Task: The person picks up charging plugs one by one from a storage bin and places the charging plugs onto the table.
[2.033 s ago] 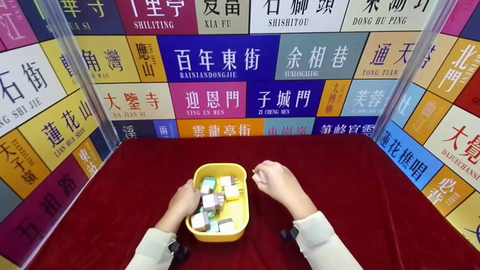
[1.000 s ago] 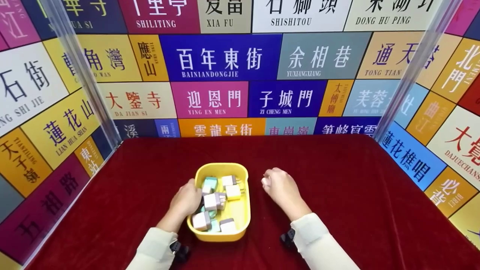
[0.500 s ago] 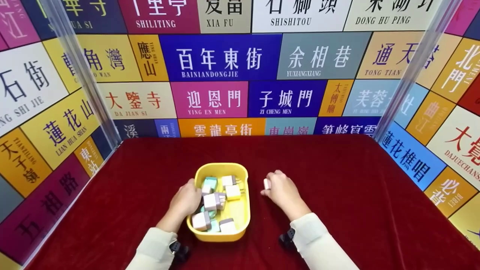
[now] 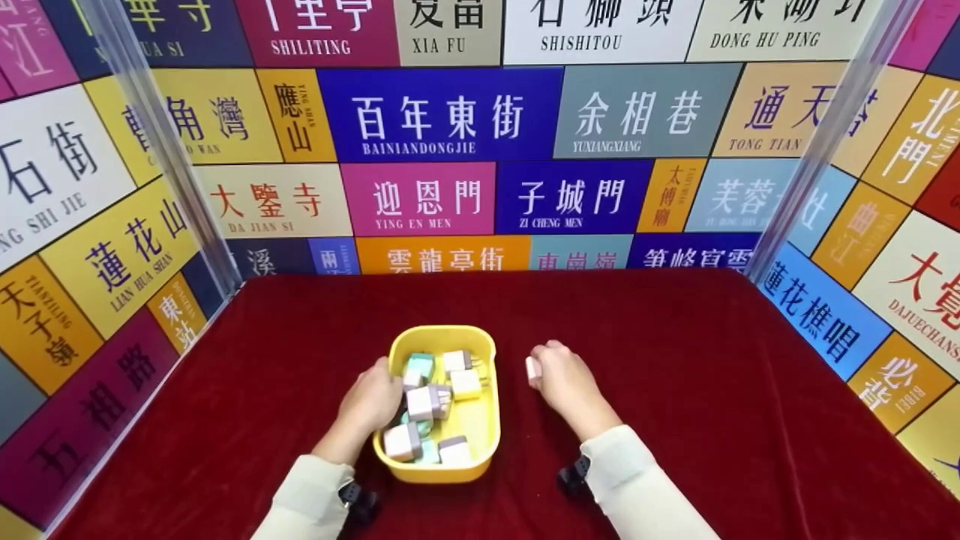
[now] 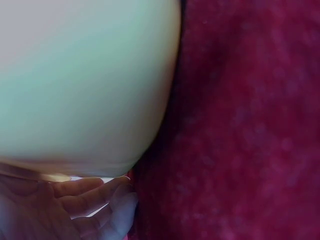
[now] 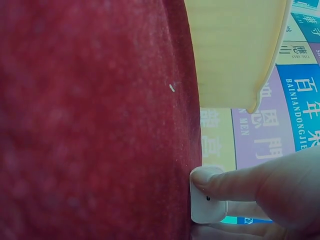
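Observation:
A yellow plastic bin [image 4: 481, 431] holds several plug-in chargers, white ones [image 4: 422, 405] with grey or yellow ends and some teal ones [image 4: 421, 366]. My left hand [image 4: 371, 401] grips the bin's left rim; in the left wrist view its fingers [image 5: 87, 202] lie at the bin's outer wall [image 5: 95, 110]. To the right of the bin, my right hand [image 4: 564, 381] pinches a white charger [image 4: 533, 370]. In the right wrist view the thumb lies on the charger's face [image 6: 207, 209], which has a small dark slot, close over the cloth. The other fingers are partly hidden.
Dark red cloth [image 4: 675, 360] covers the table. Panels with street names [image 4: 450, 112] surround it at the back and sides, with clear upright posts [image 4: 814, 150] at the two back corners. A small pale speck [image 6: 172, 87] lies on the cloth.
My right hand has moved slightly right and toward me, away from the bin, and has turned the charger so its white face shows. My left hand and the bin stay put.

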Demonstrator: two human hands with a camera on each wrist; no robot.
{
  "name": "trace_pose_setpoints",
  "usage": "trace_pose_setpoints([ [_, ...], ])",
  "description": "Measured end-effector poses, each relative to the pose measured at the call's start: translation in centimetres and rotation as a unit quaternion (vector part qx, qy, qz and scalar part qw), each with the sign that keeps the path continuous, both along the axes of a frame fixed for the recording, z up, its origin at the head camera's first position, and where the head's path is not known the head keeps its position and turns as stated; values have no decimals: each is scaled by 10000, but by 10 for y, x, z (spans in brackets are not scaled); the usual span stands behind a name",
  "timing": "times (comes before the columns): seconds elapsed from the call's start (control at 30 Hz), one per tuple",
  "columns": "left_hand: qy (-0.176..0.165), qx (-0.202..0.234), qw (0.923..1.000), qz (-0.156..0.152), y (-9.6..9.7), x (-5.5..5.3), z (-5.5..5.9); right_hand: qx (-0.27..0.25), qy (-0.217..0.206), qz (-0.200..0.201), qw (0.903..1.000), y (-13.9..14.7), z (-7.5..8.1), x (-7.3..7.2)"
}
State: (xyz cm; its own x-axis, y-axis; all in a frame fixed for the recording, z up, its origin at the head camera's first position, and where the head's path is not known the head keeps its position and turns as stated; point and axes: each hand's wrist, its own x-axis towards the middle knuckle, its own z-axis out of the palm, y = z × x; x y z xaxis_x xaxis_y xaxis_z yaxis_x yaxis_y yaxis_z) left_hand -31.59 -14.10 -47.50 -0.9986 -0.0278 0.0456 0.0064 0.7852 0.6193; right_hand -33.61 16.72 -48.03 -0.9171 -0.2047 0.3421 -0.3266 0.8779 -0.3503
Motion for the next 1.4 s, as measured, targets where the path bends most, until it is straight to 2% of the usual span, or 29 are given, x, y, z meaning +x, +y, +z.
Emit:
trace_pose_setpoints([
  [0.4, 112, -148, 9998, -65, -1, 1, 0, -140, 36, 68, 9999, 0, 0, 2],
  [0.8, 0, -96, 9999, -47, 0, 1, 2, -126, 64, 139, 9998, -2, 0, 2],
  [1.03, -8, -82, 9999, -85, 0, 1, 1, 151, 73, 130, 9998, -4, 1, 3],
  [1.4, -25, -154, 9999, -61, -1, 1, 1, 161, -231, 101, 9996, -5, 3, 3],
])
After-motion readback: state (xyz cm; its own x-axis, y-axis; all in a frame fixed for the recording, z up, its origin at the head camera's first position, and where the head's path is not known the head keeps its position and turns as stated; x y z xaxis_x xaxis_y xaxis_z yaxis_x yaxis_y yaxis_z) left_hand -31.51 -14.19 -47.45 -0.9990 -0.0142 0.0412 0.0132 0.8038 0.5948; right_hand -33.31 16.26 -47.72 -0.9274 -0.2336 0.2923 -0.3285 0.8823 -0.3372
